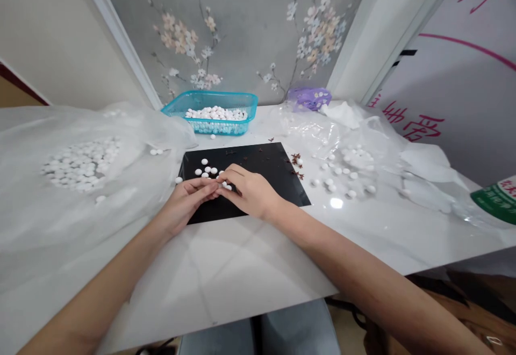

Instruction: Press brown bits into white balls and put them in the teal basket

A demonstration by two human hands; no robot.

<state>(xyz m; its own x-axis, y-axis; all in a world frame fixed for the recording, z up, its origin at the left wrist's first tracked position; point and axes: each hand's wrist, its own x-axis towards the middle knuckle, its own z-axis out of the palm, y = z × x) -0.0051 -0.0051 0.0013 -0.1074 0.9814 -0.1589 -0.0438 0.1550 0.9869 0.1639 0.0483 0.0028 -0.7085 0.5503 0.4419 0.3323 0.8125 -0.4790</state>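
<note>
Over the black mat (266,175), my left hand (186,200) and my right hand (253,191) meet with their fingertips pinched together. Whatever small thing they hold between them is hidden by the fingers. Several white round pieces (205,161), smooth and button-like, lie on the mat just beyond my fingers. Tiny dark brown pieces (297,159), spiky in outline, sit at the mat's right edge, and a few more are scattered across its far part.
Behind the mat stands a blue plastic basket (217,93) of white pieces. A clear plastic bag (28,210) with many white pieces covers the left side. To the right are loose white pieces (351,194), crumpled clear plastic (318,132), a purple item (308,99) and a green-labelled bottle (495,203).
</note>
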